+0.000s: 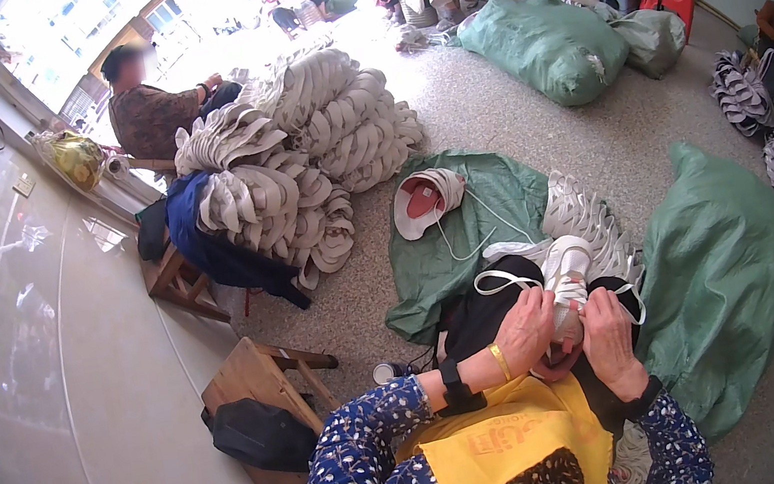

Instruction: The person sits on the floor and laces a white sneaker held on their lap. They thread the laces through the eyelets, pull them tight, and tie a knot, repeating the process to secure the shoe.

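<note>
A white shoe upper (567,259) lies across my lap with its toe pointing away from me. My left hand (523,334) is closed at the left edge of its lace opening, fingertips pinching the white shoelace (504,276), which loops out to the left. From the right, my right hand (610,336) pinches the lace at the other edge; a loose end hangs beside it. The exact grip of the fingertips is small and partly hidden. Beyond my knees, another white upper (424,204) with a reddish inside rests on a green sack, its lace trailing.
Nested white uppers (586,220) lie just past my lap. A full green sack (727,279) stands at my right. To the left are a wooden stool (261,404) with a black bag and a large heap of uppers (292,156). Other people sit farther off.
</note>
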Demonstrator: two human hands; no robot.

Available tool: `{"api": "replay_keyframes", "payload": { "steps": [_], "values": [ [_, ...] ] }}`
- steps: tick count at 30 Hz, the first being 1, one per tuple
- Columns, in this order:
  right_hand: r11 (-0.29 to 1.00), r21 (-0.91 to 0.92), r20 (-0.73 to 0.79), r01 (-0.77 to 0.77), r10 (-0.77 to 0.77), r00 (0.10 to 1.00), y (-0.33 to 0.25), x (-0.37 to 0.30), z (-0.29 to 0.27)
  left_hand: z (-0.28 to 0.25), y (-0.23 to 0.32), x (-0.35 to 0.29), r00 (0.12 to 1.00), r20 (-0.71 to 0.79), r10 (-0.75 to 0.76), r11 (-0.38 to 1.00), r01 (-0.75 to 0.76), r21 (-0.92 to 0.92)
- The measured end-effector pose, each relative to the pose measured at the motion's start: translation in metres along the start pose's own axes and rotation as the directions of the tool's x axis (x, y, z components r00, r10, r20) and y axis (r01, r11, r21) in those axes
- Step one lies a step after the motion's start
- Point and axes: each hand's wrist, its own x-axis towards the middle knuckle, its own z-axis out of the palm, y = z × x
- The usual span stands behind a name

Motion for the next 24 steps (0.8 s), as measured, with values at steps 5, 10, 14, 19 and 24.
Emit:
{"api": "replay_keyframes", "payload": {
  "steps": [5, 10, 14, 19, 24],
  "values": [
    [0.961, 0.251, -0.085, 0.116, -0.097, 0.992, -0.021, -0.004, -0.012, 0.002, -0.001, 0.0, 0.998, -0.055, -0.023, 0.997, 0.018, -0.08],
    [0.851, 0.473, 0.131, -0.228, 0.188, 0.973, -0.023, -0.002, 0.0, -0.001, -0.002, -0.002, 0.999, -0.041, -0.006, 0.994, 0.002, -0.109],
    [0.895, 0.409, 0.098, -0.179, 0.152, 0.983, -0.019, 0.004, 0.012, -0.011, -0.003, -0.001, 0.996, 0.035, 0.08, 0.997, -0.08, -0.015],
    [0.916, 0.348, 0.102, -0.198, 0.172, 0.98, -0.021, 0.01, 0.024, -0.005, -0.001, -0.002, 0.999, -0.025, 0.036, 0.998, -0.037, -0.05],
    [0.917, 0.343, 0.084, -0.206, 0.189, 0.978, -0.02, 0.011, 0.03, -0.003, -0.003, -0.002, 0.998, -0.063, -0.005, 0.987, -0.005, -0.16]
  ]
}}
